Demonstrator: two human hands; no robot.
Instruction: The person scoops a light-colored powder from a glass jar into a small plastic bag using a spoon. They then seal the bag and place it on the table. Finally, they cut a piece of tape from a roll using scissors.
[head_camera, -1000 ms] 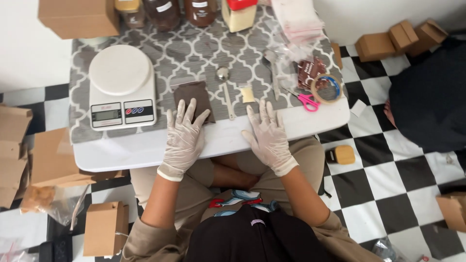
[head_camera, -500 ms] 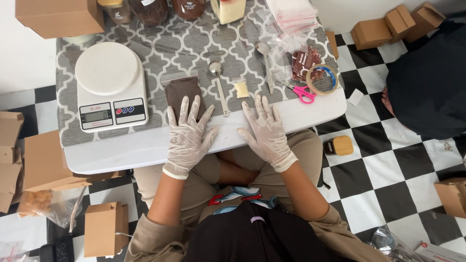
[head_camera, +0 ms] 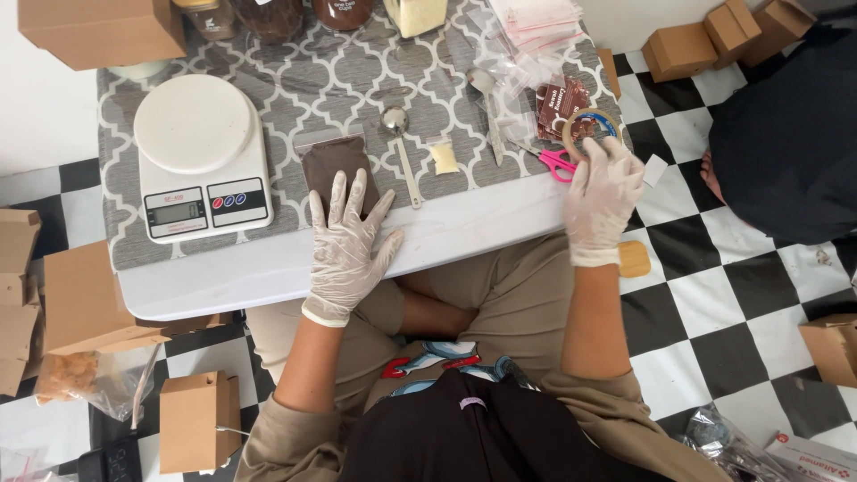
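My gloved left hand (head_camera: pixel 346 239) lies flat with fingers spread on a flat brown pouch (head_camera: pixel 332 161) at the table's near edge. Out to the right, my gloved right hand (head_camera: pixel 603 192) has its fingertips curled on the near rim of a tape roll (head_camera: pixel 585 120). Pink-handled scissors (head_camera: pixel 558 163) lie just left of that hand. A metal scoop (head_camera: pixel 397 125) and a small yellow packet (head_camera: pixel 444 159) rest between my two hands on the grey patterned mat (head_camera: pixel 330 80).
A white kitchen scale (head_camera: pixel 201 156) stands left of the pouch. Jars (head_camera: pixel 268 13), a cardboard box (head_camera: pixel 107 31) and clear bags (head_camera: pixel 536 22) line the far edge. Another person in dark clothing (head_camera: pixel 786 125) sits at the right. Small cardboard boxes (head_camera: pixel 192 419) lie on the checkered floor.
My right hand has left the table's front edge and moved right to the tape roll. My left hand has stayed on the brown pouch. The view has shifted a little.
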